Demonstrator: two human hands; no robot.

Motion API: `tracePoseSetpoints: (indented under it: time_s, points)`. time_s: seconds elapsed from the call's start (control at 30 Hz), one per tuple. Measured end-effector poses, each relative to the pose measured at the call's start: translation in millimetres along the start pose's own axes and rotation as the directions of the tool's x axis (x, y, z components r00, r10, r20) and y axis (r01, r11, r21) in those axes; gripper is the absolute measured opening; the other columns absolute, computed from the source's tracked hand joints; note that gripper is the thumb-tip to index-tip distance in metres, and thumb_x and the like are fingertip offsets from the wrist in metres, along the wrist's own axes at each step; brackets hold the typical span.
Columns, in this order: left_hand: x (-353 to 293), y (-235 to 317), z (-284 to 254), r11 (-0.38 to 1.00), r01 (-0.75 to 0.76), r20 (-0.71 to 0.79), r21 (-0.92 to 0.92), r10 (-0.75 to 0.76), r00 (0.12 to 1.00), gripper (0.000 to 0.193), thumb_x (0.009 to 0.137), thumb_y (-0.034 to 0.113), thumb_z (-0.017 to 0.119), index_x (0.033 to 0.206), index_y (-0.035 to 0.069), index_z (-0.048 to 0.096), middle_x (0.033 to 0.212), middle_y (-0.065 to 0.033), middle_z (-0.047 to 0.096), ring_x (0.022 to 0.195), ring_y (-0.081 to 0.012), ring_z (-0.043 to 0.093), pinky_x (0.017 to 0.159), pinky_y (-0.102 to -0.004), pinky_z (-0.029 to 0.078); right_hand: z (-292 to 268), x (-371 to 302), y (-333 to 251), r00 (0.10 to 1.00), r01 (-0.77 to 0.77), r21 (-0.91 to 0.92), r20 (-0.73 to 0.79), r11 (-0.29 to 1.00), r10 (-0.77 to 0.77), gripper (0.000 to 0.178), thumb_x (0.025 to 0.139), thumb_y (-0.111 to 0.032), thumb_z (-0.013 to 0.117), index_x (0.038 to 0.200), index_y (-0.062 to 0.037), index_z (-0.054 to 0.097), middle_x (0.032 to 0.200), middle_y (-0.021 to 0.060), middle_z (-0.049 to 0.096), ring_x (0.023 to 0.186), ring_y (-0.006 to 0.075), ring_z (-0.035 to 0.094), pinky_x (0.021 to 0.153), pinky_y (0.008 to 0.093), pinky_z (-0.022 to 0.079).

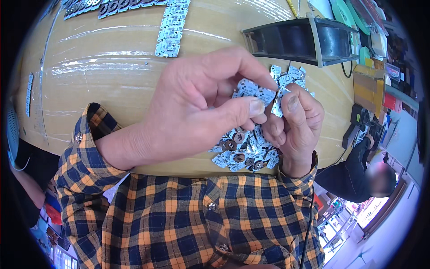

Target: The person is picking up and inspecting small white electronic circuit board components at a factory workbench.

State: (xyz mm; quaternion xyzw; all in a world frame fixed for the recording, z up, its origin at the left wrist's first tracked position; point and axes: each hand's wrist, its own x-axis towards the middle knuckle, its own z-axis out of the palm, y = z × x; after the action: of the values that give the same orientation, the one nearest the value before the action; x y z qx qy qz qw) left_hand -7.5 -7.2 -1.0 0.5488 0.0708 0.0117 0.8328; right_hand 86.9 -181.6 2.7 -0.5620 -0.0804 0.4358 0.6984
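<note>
My left hand (192, 103) pinches a small light-blue circuit board (247, 88) between thumb and fingers, above the table. Close beside it, my right hand (298, 119) grips another small circuit board (277, 104) between thumb and forefinger. The two pieces are nearly edge to edge; whether they are joined is hard to make out behind the fingers. Below my hands lies a heap of loose circuit boards (235, 159), some with dark round parts on them. My hands cover part of this heap. More loose boards (293, 73) lie just beyond my right hand.
Joined boards (169, 36) form a column at the far side, near rows of boards with dark rings (118, 6). A narrow strip (29, 95) lies at far left. A black curved-sided frame (286, 41) and a cardboard box (368, 87) stand right. Another person (347, 179) sits at the right.
</note>
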Motion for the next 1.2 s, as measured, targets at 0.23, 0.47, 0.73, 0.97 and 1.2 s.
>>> tracePoseSetpoints:
  time_s: [0.23, 0.47, 0.73, 0.97, 1.2]
  points:
    - [0.0, 3.9, -0.3, 0.824, -0.310, 0.065, 0.474, 0.318, 0.946, 0.026, 0.086, -0.013, 0.058, 0.110, -0.004, 0.061, 0.091, -0.0098, 0.060, 0.075, -0.0123, 0.069, 0.057, -0.0187, 0.051, -2.7, 1.5, 2.4, 0.990, 0.118, -0.204, 0.095, 0.972, -0.100, 0.035, 0.103, -0.025, 0.049, 0.076, -0.0024, 0.049, 0.052, -0.0004, 0.044, 0.037, 0.0028, 0.034, 0.034, 0.0198, 0.026]
    - [-1.0, 3.6, 2.0, 0.791, -0.310, 0.041, 0.528, 0.341, 0.939, 0.029, 0.084, -0.014, 0.060, 0.110, -0.001, 0.062, 0.091, -0.0103, 0.060, 0.075, -0.0116, 0.068, 0.058, -0.0191, 0.051, -1.8, -0.2, 1.4, 0.999, 0.044, -0.084, 0.031, 0.995, -0.041, 0.033, 0.100, -0.022, 0.055, 0.074, -0.0016, 0.059, 0.053, -0.0025, 0.052, 0.041, 0.0003, 0.038, 0.038, 0.0178, 0.026]
    - [-0.1, 5.6, -4.0, 0.772, -0.317, 0.012, 0.551, 0.372, 0.928, 0.030, 0.083, -0.011, 0.064, 0.111, -0.001, 0.063, 0.094, -0.0094, 0.064, 0.078, -0.0098, 0.063, 0.063, -0.0204, 0.048, -1.2, 1.2, 2.9, 0.998, 0.052, -0.058, 0.024, 0.997, -0.050, 0.032, 0.099, -0.023, 0.058, 0.075, -0.0005, 0.058, 0.053, -0.0016, 0.051, 0.039, 0.0009, 0.039, 0.036, 0.0181, 0.026]
    - [0.0, 6.2, -2.6, 0.739, -0.332, 0.017, 0.586, 0.398, 0.917, 0.028, 0.081, -0.009, 0.066, 0.107, 0.001, 0.066, 0.090, -0.0075, 0.066, 0.074, -0.0098, 0.059, 0.062, -0.0225, 0.046, -1.2, 1.3, 2.5, 0.998, 0.060, -0.067, 0.022, 0.996, -0.058, 0.032, 0.099, -0.022, 0.058, 0.075, -0.0007, 0.058, 0.053, -0.0016, 0.051, 0.039, 0.0009, 0.039, 0.035, 0.0179, 0.027]
    - [5.2, 7.7, -4.9, 0.698, -0.398, 0.099, 0.595, 0.428, 0.898, 0.026, 0.080, -0.009, 0.067, 0.104, 0.001, 0.066, 0.090, -0.0087, 0.066, 0.072, -0.0118, 0.061, 0.061, -0.0231, 0.046, -1.0, 0.7, 0.2, 0.999, 0.040, -0.037, 0.006, 0.999, -0.040, 0.031, 0.099, -0.021, 0.058, 0.075, -0.0013, 0.058, 0.053, -0.0013, 0.051, 0.039, 0.0015, 0.039, 0.035, 0.0185, 0.027]
